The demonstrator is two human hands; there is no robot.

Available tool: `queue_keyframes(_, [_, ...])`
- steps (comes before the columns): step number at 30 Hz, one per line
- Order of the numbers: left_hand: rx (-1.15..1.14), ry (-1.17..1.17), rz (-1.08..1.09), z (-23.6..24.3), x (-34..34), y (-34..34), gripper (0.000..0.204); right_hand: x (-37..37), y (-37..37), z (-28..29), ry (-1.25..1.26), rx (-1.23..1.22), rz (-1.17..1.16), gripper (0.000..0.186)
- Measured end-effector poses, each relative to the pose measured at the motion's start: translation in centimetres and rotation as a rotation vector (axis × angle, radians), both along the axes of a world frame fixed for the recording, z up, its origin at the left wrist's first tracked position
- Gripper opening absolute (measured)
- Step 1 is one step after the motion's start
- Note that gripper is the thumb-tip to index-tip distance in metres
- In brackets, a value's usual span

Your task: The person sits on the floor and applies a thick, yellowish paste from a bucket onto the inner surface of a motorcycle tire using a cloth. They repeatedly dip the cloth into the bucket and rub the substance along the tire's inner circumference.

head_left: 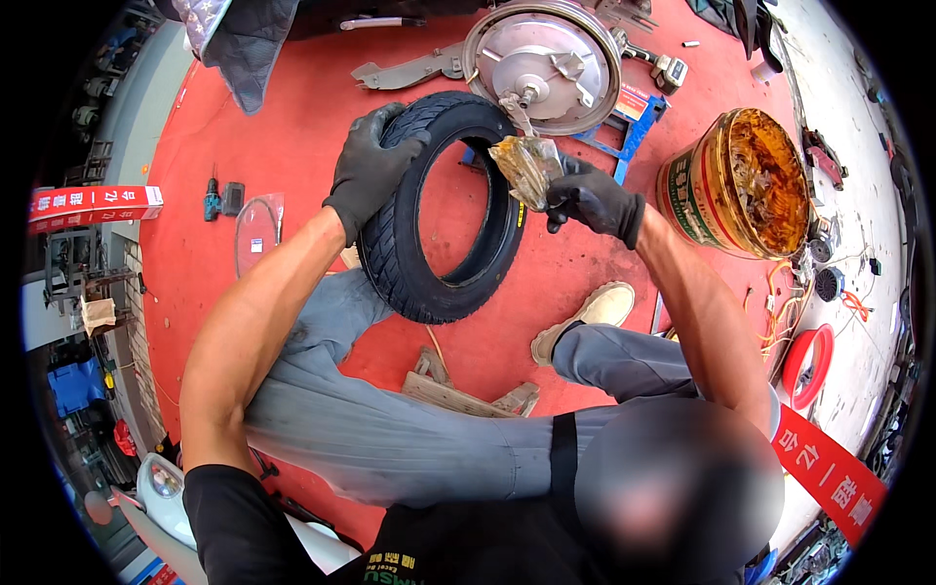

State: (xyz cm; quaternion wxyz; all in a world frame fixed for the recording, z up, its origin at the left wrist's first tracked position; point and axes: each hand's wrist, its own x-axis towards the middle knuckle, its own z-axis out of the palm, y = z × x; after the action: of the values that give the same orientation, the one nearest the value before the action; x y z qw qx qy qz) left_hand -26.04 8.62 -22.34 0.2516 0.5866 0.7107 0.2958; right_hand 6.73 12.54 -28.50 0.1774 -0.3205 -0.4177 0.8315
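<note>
With our left hand (375,168) we grip the tyre (398,244) by its upper left edge, probably to steady it upright; our right hand (593,200) pinches a brownish wad (527,172) at its right edge, touching or not we cannot tell. The metal wheel (546,58) crowds the far side, the bucket (694,200) the right; red mat (317,161) gives room leftward

The left forearm (268,312) and right forearm (697,302) reach forward, left grip (373,168) curled, right grip (597,202) pinched.
</note>
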Motion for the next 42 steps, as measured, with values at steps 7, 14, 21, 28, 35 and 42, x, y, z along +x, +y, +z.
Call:
queue_keyframes(7, [-0.001,0.023,0.011,0.3,0.0,-1.4,0.072,-8.1,-2.1,-15.0,0.236,0.259,-0.227,0.031])
queue_keyframes(14, [0.058,0.033,0.007,-0.1,-0.7,-2.4,0.069,-9.7,-1.6,-9.3,0.375,-0.368,-0.388,0.023])
queue_keyframes(21, [0.082,0.042,0.001,-0.6,-0.8,-2.2,0.070,-11.6,-3.9,-8.4,0.486,-0.313,-0.284,0.012])
queue_keyframes(28, [0.046,0.032,-0.001,-0.2,-0.7,-1.7,0.071,-10.6,-4.7,-8.3,0.394,-0.332,-0.209,0.014])
queue_keyframes(35, [0.040,0.058,-0.004,0.8,0.5,-2.0,0.071,-8.3,-1.8,-11.0,0.471,-0.531,-0.396,0.012])
queue_keyframes(42, [0.075,0.091,0.024,-0.2,-0.2,-3.4,0.070,-10.0,-0.2,-8.5,0.569,-0.503,-0.353,0.017])
